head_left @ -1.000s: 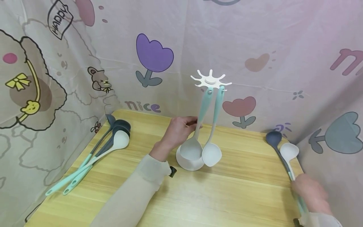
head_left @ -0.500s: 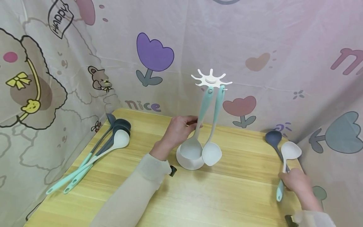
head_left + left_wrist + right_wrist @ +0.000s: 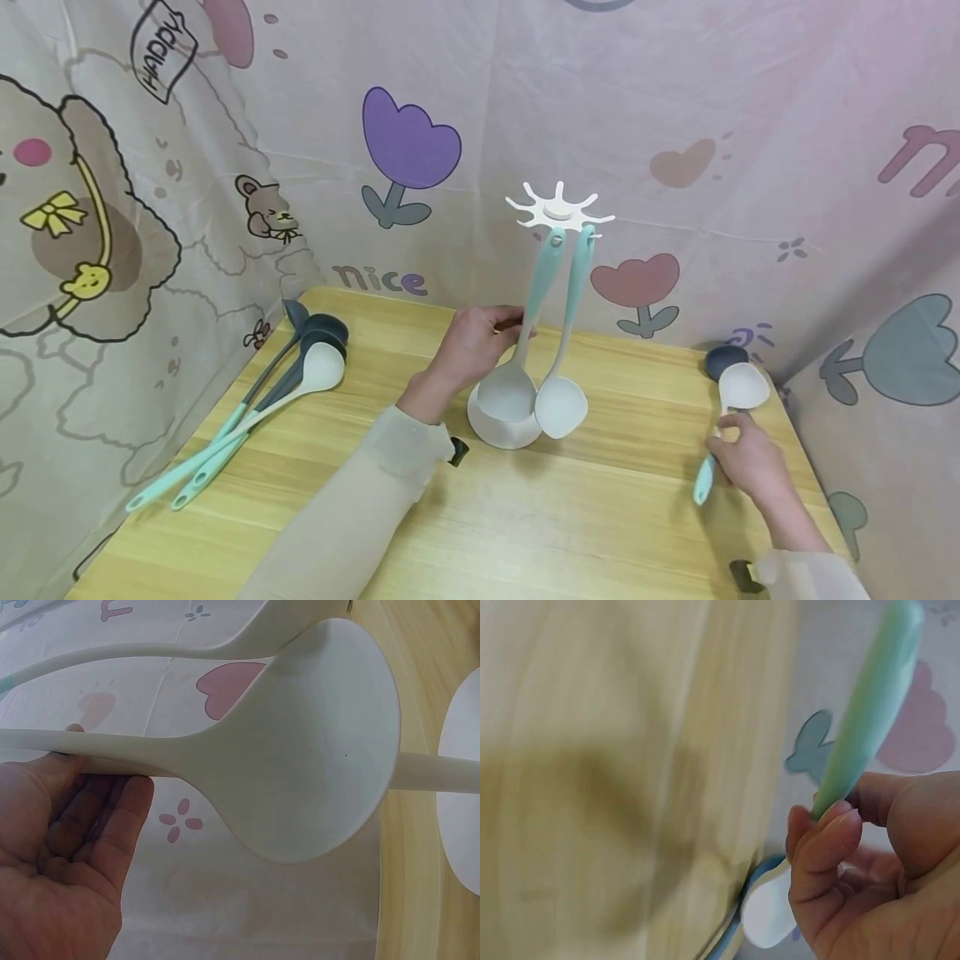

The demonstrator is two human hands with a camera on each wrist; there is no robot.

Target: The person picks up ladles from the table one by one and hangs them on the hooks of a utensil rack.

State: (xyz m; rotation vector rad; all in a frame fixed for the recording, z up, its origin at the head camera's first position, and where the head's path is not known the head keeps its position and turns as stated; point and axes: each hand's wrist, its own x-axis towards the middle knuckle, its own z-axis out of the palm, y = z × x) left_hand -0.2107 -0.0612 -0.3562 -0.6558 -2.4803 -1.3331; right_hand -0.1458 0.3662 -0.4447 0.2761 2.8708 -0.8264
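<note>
A white utensil stand point(image 3: 558, 212) with a star of hooks on top stands mid-table on a round base point(image 3: 504, 431). Two white ladles with mint handles hang from it, a larger ladle point(image 3: 507, 393) and a smaller ladle point(image 3: 561, 408). My left hand point(image 3: 474, 343) grips the stand's pole point(image 3: 431, 772) behind the larger ladle's handle; the ladle partly hides that grip. At the right, my right hand point(image 3: 750, 457) pinches another white ladle point(image 3: 744, 385) by its shaft, near the mint handle point(image 3: 870, 705). Its bowl points away from me, above the table.
A dark ladle point(image 3: 725, 363) lies at the back right corner, partly behind the held one. On the left lie several utensils with mint handles, a white spoon point(image 3: 322, 368) on top of dark ones point(image 3: 326, 327). Printed cloth point(image 3: 480, 150) hangs around the wooden table point(image 3: 600, 517).
My right hand has picked up the white ladle from the right edge and moved it left, away from the dark ladle. My left hand stays on the stand.
</note>
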